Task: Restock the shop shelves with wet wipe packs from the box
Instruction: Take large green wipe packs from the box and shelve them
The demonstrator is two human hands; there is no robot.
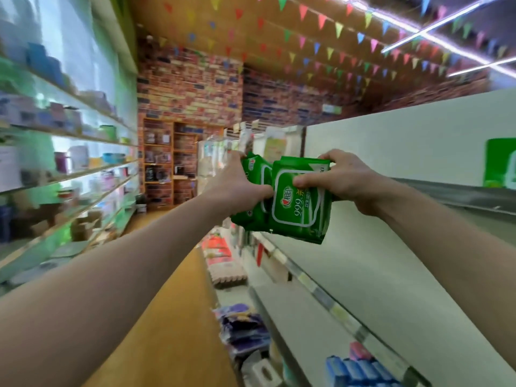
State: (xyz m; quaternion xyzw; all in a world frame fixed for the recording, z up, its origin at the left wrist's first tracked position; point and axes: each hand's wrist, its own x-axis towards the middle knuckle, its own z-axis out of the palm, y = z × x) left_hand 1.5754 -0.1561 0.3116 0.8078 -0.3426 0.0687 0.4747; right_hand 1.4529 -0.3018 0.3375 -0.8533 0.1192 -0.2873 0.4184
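- Two bare hands hold a small bunch of glossy green plastic wet wipe packs with white-framed labels (296,202) up in the air on the right side of the aisle. At least two packs show, and more may sit behind.
- The left hand (237,185) curls its fingers round the far edge of the rear packs, with the thumb pressed on the near side.
- The right hand (343,177) grips the front pack at its upper right corner, fingers hooked over the top and thumb on its face.
- The bunch hangs before the long white metal shelf (377,275) and above its board. It looks apart from the board, so I judge these packs fetched but not yet set down.
- That shelf lies bare near the hands. One green-and-white item (499,163) stands at the frame's right edge against the back panel. It may be the same kind of pack, but it is too cropped to be sure.
- Judging by that bare run, most of the restocking is left.
- No box is in view, so the stock remaining cannot be told.
- Blue packets (354,370) and purple packets (243,328) fill lower shelves nearby.
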